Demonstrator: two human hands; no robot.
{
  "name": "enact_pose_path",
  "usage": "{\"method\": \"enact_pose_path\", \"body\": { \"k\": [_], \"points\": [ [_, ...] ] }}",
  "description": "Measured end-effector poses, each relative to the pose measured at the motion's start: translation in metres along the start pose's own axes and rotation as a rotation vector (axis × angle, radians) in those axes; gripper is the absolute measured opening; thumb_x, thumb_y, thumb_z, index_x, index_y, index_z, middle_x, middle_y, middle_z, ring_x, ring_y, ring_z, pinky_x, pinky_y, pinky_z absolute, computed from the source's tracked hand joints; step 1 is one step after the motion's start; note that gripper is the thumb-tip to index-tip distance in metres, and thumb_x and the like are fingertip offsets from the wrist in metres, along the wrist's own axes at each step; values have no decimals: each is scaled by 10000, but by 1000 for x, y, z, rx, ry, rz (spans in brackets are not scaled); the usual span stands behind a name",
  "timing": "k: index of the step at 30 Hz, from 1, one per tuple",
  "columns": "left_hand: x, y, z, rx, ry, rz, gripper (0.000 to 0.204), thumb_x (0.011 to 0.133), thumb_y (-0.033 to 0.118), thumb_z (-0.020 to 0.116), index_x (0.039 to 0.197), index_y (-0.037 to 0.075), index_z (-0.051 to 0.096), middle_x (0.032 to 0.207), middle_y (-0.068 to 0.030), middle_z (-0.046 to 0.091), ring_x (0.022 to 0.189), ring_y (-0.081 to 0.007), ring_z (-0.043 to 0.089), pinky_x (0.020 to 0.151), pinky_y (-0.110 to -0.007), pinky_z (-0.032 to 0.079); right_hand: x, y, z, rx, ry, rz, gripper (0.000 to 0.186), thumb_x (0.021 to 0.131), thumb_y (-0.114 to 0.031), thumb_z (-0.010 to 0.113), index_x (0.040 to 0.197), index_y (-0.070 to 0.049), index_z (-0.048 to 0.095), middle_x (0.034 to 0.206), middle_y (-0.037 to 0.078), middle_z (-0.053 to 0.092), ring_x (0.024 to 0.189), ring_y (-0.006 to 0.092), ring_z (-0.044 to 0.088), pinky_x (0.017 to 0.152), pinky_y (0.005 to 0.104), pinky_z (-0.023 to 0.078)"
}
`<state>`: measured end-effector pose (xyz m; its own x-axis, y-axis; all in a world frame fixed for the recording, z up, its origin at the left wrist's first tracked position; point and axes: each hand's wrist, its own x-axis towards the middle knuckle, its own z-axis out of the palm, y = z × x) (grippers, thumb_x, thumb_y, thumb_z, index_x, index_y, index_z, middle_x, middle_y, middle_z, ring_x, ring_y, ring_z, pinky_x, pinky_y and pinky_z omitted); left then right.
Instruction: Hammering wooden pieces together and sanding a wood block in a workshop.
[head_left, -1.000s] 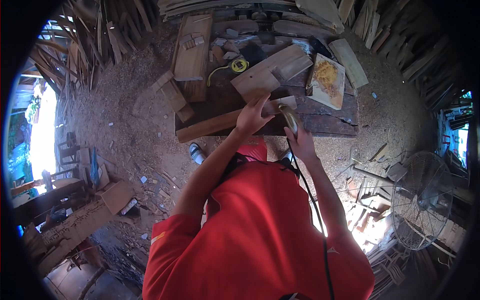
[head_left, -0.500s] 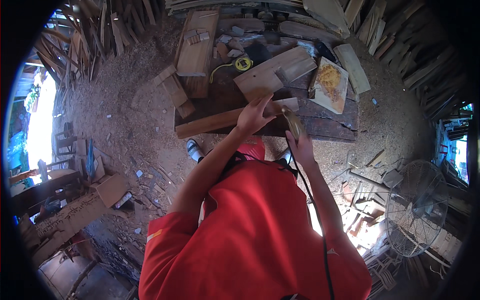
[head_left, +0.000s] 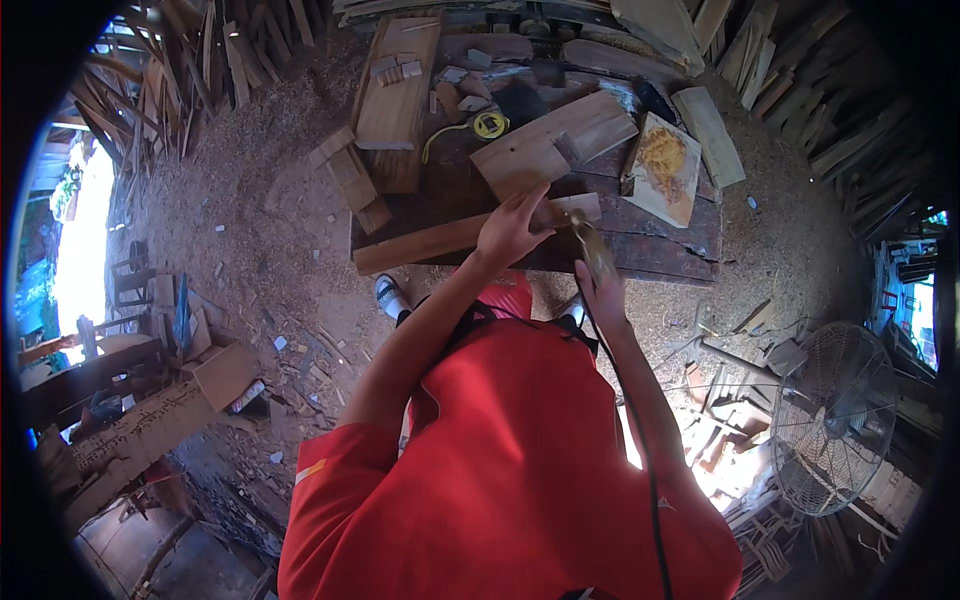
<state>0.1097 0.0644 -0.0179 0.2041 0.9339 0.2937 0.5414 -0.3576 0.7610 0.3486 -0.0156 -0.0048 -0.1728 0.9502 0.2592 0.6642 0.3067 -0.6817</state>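
Note:
A long wooden strip (head_left: 425, 247) lies along the near side of the dark wooden bench (head_left: 640, 252). My left hand (head_left: 508, 232) grips it toward its right end, fingers over the far side and thumb on the near side. In my right hand (head_left: 603, 295) is a gold-coloured corded power tool (head_left: 596, 252), its front end at the strip's right part. A black cord (head_left: 640, 430) runs from it down along my right arm. The tool's exact kind and its tip are too small to make out.
On the bench lie a notched board (head_left: 530, 155), a yellow tape measure (head_left: 490, 124), a stained wood block (head_left: 662, 165) and a long plank (head_left: 393, 110). Joined wood pieces (head_left: 352, 180) stick out at the left edge. A caged fan (head_left: 835, 420) stands at right.
The tool has tilted slightly and shifted a little in my right hand. My left hand keeps its place on the strip; the whole view has drifted slightly.

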Motion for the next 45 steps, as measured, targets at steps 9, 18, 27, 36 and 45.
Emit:
{"method": "enact_pose_path", "body": {
  "k": [9, 18, 27, 36, 45],
  "points": [
    [0, -1, 3, 4, 7, 20, 877, 808, 270, 921, 1577, 108, 532, 1284, -173, 716, 1157, -403, 703, 996, -487, 591, -2, 9, 12, -16, -161, 219, 365, 1031, -236, 748, 1290, -7, 631, 805, 246, 715, 713, 503, 720, 624, 563, 569],
    [-4, -2, -1, -18, -4, -10, 878, 806, 261, 925, 1577, 109, 532, 1305, -181, 711, 1181, -411, 698, 1011, -491, 587, -8, 11, 18, -12, 13, 86, 338, 1015, -242, 772, 1224, -22, 623, 830, 241, 721, 701, 477, 729, 584, 535, 554],
    [-4, 0, -4, -14, -32, -39, 867, 802, 263, 924, 1566, 113, 542, 1307, -178, 716, 1178, -413, 700, 1013, -491, 587, -16, 29, 10, -76, -75, 38, 307, 1007, -226, 774, 1190, -29, 625, 773, 205, 698, 677, 437, 735, 573, 508, 562],
    [0, 2, -4, -25, -23, 16, 871, 799, 270, 928, 1559, 90, 541, 1297, -172, 731, 1182, -411, 701, 1013, -491, 587, -11, 6, 7, 1, 91, -88, 305, 978, -171, 765, 1202, -38, 606, 757, 221, 685, 654, 451, 719, 554, 515, 552],
    [1, 5, -5, -20, -41, -60, 845, 811, 290, 936, 1547, 108, 562, 1327, -162, 747, 1226, -402, 712, 1039, -484, 588, 2, 9, 5, -10, -7, 46, 308, 1016, -252, 766, 1160, -12, 638, 687, 209, 658, 624, 446, 709, 539, 516, 537]
  ]
}}
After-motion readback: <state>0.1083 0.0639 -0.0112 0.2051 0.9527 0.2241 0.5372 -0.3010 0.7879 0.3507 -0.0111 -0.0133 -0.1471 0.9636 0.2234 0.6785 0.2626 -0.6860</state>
